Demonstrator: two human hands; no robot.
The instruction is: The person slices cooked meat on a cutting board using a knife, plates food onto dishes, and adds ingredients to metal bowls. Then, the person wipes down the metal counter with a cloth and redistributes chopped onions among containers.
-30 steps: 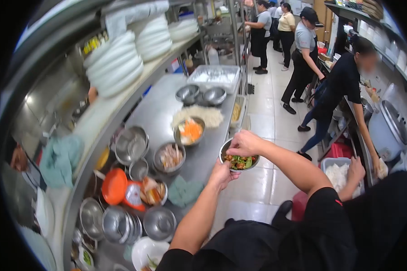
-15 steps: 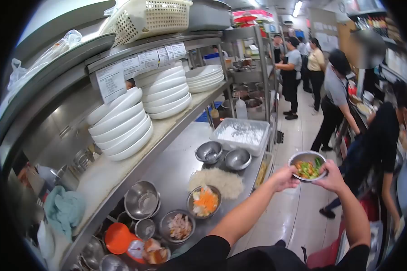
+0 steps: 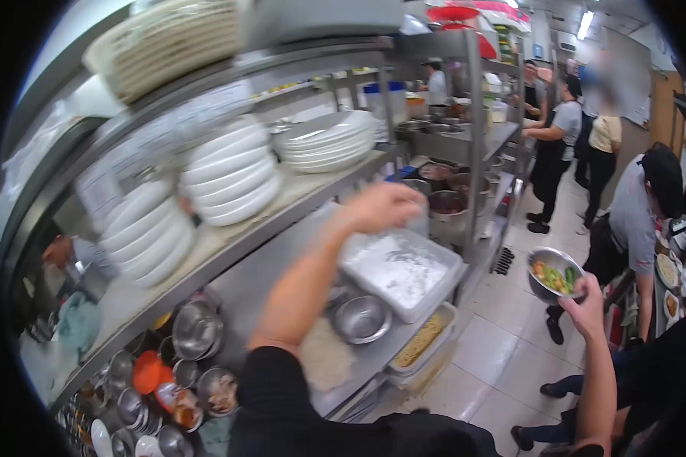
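My right hand [image 3: 585,306] grips the rim of a small steel bowl [image 3: 550,293], holding it tilted over the aisle on the right. Chopped green and orange vegetables [image 3: 558,276] lie inside it. My left hand [image 3: 385,207] is stretched over the counter, smeared by motion, its fingers at the upper part of a translucent squeeze bottle [image 3: 418,221]. Whether they have closed on the bottle cannot be told. Just below that hand stands a clear plastic tub [image 3: 442,286] of white powder. A steel bowl [image 3: 363,320] sits beside the tub, near a pale grainy heap [image 3: 324,354].
White plates and bowls [image 3: 232,175] are stacked on the shelf at left. Several steel bowls [image 3: 197,331] crowd the lower left. A tub of yellowish food [image 3: 423,343] sits below the counter edge. Co-workers [image 3: 636,206] stand along the aisle at right.
My left hand has left the vegetable bowl and moved left, across the counter to the squeeze bottle. The right hand alone now holds the bowl. The view has turned.
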